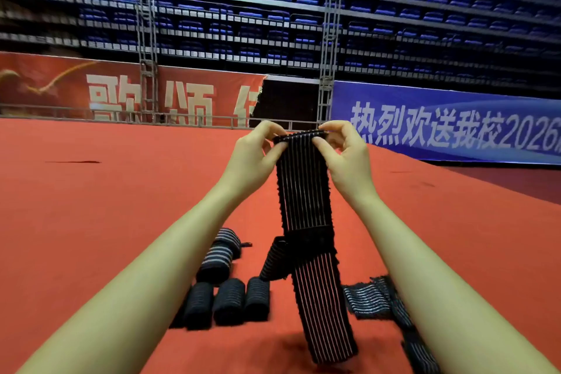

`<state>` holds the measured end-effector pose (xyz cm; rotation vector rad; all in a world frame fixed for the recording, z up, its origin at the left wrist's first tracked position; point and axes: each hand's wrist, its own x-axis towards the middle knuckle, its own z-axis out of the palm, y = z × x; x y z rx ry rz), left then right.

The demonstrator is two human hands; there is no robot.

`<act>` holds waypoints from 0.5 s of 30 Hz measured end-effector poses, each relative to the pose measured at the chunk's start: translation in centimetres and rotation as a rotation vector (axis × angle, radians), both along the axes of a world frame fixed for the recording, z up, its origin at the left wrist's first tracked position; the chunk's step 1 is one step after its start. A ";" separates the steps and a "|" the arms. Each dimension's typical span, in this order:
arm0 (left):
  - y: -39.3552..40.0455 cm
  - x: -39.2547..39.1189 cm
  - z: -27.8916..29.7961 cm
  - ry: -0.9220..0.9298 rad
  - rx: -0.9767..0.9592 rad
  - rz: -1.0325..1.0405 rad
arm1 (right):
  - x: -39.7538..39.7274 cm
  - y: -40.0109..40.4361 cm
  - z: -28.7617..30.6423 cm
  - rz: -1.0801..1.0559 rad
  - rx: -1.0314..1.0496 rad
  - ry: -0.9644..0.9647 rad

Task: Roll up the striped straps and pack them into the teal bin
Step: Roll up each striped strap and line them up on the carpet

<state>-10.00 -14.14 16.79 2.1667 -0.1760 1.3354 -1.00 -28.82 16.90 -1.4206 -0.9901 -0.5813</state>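
Note:
A long black strap with thin white stripes [303, 191] hangs in the air in front of me, its lower end reaching down to the red carpet. My left hand [258, 152] pinches its top left corner and my right hand [343, 149] pinches the top right corner, where the top edge is folded over. Several rolled striped straps [226, 300] lie on the carpet below my left forearm. Loose unrolled straps [373, 297] lie by my right forearm. No teal bin is in view.
The red carpet [106, 206] spreads wide to the left and right. A low metal rail [121, 118] borders its far edge, with red and blue banners [455, 127] and tiers of blue seats behind.

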 end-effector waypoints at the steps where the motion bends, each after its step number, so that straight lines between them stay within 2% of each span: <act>1: 0.1 0.0 0.4 -0.006 0.004 0.003 | 0.0 -0.1 0.3 -0.007 -0.006 -0.014; 6: 0.0 -0.1 1.5 -0.058 0.009 0.035 | 0.2 0.5 0.6 -0.155 0.045 -0.109; 12: 0.2 0.4 2.1 -0.059 -0.032 0.050 | 0.6 1.0 0.4 -0.177 -0.074 0.043; 15: 0.5 0.3 1.9 -0.079 -0.041 0.049 | 0.4 1.0 0.1 -0.203 -0.111 0.054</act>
